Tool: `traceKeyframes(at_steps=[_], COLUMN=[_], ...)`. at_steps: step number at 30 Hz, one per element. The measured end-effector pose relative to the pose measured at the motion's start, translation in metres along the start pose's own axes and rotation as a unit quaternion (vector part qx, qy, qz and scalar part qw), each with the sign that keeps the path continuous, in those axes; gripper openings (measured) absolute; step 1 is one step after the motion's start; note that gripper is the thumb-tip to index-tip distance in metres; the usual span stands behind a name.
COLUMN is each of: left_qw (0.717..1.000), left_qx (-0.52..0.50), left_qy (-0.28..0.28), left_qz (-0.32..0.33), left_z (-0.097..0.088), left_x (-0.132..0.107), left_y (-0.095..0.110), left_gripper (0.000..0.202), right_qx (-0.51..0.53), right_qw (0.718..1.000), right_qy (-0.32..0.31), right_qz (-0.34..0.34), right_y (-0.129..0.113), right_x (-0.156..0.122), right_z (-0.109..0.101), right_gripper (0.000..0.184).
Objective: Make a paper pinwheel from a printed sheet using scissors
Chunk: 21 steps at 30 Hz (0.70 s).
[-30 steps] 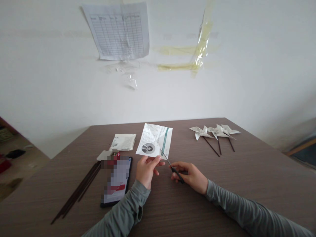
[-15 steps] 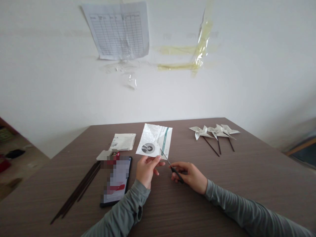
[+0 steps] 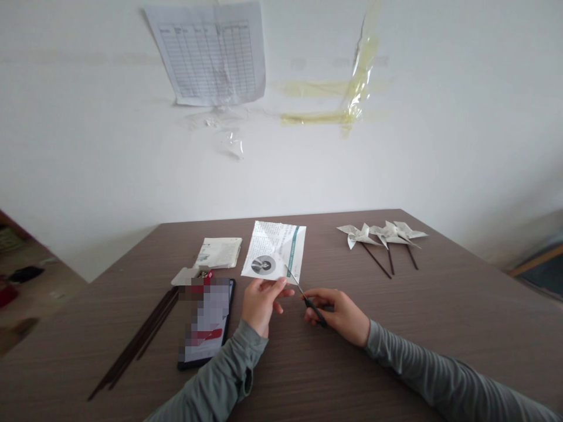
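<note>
White wall [image 3: 440, 135] beyond the hands, with a printed table sheet [image 3: 211, 53] taped up and peeling yellowed tape [image 3: 352, 88] alongside. Brown wood-grain table [image 3: 440, 305] beneath. Off to the left, lower floor [image 3: 26, 305] with dark clutter. Soft, even daylight.

A brown wood-grain bench [image 3: 440, 328] is set against a white wall. Three paper pinwheels [image 3: 382, 234] on dark sticks are laid at the far right. A stack of printed sheets [image 3: 220, 252] is placed left of centre, with a phone [image 3: 206, 322] nearer and a bundle of dark sticks [image 3: 136, 343] beside it. A printed table sheet [image 3: 211, 53] and yellowed tape strips [image 3: 352, 88] are stuck to the wall.
</note>
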<state>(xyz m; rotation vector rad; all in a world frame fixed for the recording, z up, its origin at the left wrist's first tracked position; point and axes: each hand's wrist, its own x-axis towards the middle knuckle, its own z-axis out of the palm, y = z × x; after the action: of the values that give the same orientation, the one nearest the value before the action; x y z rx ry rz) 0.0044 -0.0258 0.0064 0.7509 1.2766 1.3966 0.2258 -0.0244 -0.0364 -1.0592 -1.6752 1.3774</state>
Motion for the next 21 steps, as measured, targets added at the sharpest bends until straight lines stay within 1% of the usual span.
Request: traceKeyframes(at_steps=[3,8,15,21], left_qw=[1.0,1.0,1.0,1.0], left_qx=[0.008,0.027,0.018,0.011], left_qy=[0.003,-0.015,-0.015,-0.018], left_qz=[-0.007,-0.004,-0.005,-0.002], left_z=[0.0,-0.001,-0.001,-0.001], left_x=[-0.001,-0.001,-0.001,-0.001], left_y=[0.001,0.0,-0.002,-0.003], left_gripper=[0.033,0.03,0.033,0.034], right_qx=[-0.011,-0.018,-0.011,-0.006], right_qw=[1.0,1.0,1.0,1.0], right_qy=[0.007,0.021,0.025,0.018], right_qz=[0.005,0.01,0.015,0.004], right_y=[-0.007,-0.016,-0.01,-0.004], right_x=[-0.002,-0.002,-0.001,0.0], right_z=[-0.001,0.0,0.002,0.002], right_gripper=[0.072,0.076,0.085,0.073])
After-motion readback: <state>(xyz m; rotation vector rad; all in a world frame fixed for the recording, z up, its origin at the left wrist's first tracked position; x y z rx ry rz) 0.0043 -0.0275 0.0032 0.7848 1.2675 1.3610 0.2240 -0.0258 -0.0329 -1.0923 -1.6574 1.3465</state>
